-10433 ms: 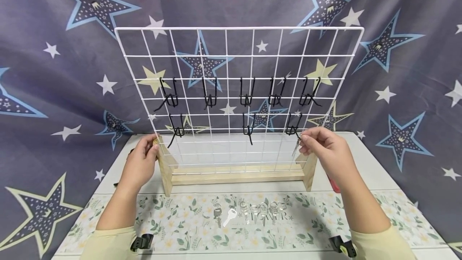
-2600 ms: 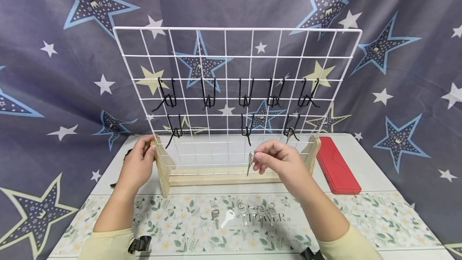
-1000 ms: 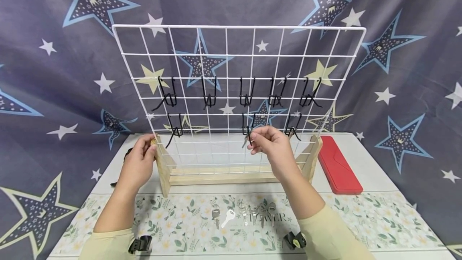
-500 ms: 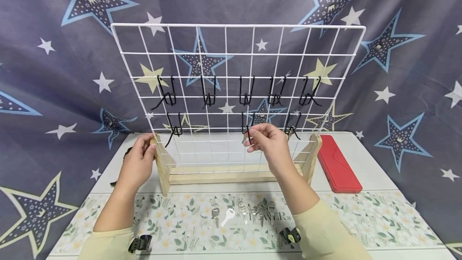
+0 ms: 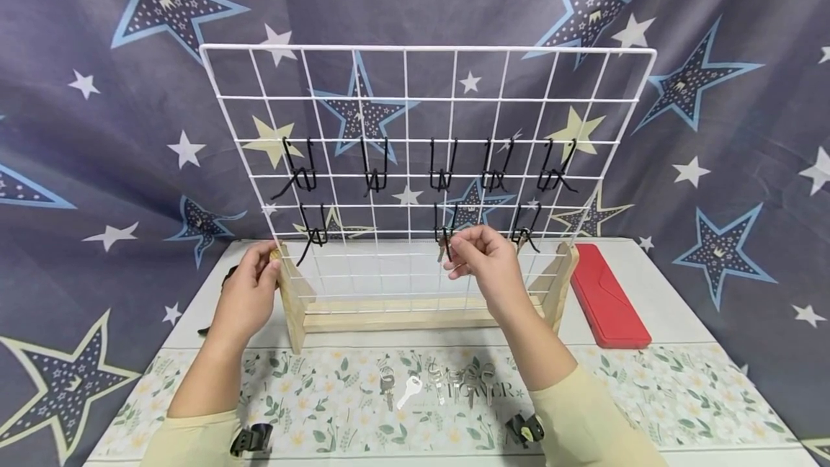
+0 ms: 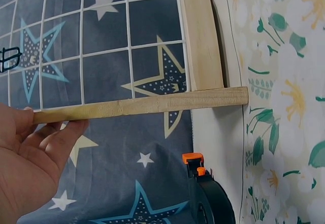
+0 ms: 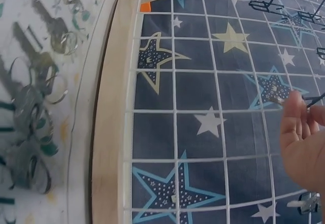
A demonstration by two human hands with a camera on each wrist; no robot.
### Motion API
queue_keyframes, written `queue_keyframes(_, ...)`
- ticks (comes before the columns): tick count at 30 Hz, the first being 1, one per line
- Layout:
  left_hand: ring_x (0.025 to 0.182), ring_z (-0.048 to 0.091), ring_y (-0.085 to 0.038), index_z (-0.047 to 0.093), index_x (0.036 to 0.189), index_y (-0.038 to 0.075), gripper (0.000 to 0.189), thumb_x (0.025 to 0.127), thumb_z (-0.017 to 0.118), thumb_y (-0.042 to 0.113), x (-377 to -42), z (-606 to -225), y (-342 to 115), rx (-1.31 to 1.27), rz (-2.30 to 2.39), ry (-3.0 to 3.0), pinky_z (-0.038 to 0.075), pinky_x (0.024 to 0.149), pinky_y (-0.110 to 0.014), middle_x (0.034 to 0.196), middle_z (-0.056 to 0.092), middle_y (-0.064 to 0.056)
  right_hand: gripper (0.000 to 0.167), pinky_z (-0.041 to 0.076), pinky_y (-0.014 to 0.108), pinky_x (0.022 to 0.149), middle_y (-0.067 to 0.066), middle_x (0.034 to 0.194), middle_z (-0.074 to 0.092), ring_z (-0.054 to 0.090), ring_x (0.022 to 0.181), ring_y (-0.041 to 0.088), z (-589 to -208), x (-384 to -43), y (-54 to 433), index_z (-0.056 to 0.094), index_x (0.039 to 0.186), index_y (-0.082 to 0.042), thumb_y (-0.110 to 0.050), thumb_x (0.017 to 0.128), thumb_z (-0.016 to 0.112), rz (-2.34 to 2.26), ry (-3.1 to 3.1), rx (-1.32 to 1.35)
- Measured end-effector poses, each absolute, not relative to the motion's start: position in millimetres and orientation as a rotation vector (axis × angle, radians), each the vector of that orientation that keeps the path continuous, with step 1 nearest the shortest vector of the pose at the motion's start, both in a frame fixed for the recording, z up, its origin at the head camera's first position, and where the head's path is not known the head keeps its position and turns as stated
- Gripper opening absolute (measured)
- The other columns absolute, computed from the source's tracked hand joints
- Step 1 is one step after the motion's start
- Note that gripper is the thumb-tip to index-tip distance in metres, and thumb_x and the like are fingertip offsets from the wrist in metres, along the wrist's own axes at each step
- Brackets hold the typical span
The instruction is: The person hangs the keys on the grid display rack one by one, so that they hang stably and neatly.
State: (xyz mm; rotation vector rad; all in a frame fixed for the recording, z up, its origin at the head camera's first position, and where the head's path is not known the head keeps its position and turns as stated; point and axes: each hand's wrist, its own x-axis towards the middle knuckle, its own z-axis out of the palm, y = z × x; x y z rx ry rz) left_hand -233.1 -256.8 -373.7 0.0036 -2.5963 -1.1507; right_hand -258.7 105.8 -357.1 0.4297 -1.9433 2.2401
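Here at the lower row's middle hook (image 5: 446,232), the right hand (image 5: 488,265) is holding a key (image 5: 442,249) in a narrow grip, thumb and forefinger close together. The key is sitting just left of those fingertips, its long axis pointing mostly down with a slight tilt, while the hook's prong is jutting forward right between key and fingers. That crossing is the whole matter; whether the ring is circling the prong, I cannot tell, since the fingers are hiding it. The right hand is clearly nearer; the left hand (image 5: 249,294) is staying well apart, pinching the wooden stand (image 6: 142,103). More keys (image 5: 437,384) are lying below on the tabletop (image 5: 663,308).
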Motion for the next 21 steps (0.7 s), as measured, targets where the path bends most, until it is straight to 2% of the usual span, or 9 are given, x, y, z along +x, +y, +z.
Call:
queue_keyframes(4, 0.124, 0.056, -0.038, 0.033, 0.151, 0.012, 0.047, 0.108, 0.032, 0.031, -232.6, -374.3, -256.6, 0.007, -1.147, -2.598, 0.05, 0.102, -0.053, 0.145, 0.049, -0.02, 0.019, 0.063, 0.036, 0.062, 0.011, 0.084, 0.064, 0.067, 0.069, 0.019, -364.7, -256.9, 114.7, 0.06, 0.101, 0.001, -0.017, 0.096, 0.065, 2.186, -2.004, 0.474)
queue_keyframes(9, 0.123, 0.056, -0.039, 0.034, 0.15, 0.011, 0.046, 0.108, 0.033, 0.03, -233.6, -374.2, -256.5, -0.011, -1.147, -2.587, 0.051, 0.102, -0.053, 0.144, 0.05, -0.021, 0.024, 0.063, 0.037, 0.064, 0.014, 0.084, 0.064, 0.067, 0.071, 0.023, -370.4, -250.7, 127.1, 0.061, 0.1, -0.001, -0.023, 0.095, 0.066, 2.089, -2.142, 0.517)
queue_keyframes(14, 0.121, 0.057, -0.037, 0.035, 0.149, 0.012, 0.045, 0.108, 0.032, 0.03, -235.3, -375.2, -256.3, -0.014, -1.127, -2.583, 0.051, 0.101, -0.053, 0.142, 0.052, -0.02, 0.02, 0.062, 0.035, 0.064, 0.014, 0.087, 0.066, 0.067, 0.075, 0.025, -372.1, -241.7, 138.2, 0.063, 0.1, -0.004, -0.023, 0.097, 0.064, 1.922, -2.36, 0.576)
queue_keyframes(21, 0.122, 0.057, -0.036, 0.036, 0.149, 0.01, 0.045, 0.108, 0.033, 0.029, -236.1, -376.8, -256.4, -0.021, -1.139, -2.573, 0.051, 0.102, -0.051, 0.142, 0.052, -0.021, 0.015, 0.058, 0.03, 0.065, 0.006, 0.086, 0.066, 0.064, 0.075, 0.021, -376.2, -229.2, 150.8, 0.065, 0.099, -0.016, -0.03, 0.095, 0.065, 1.542, -2.734, 0.625)
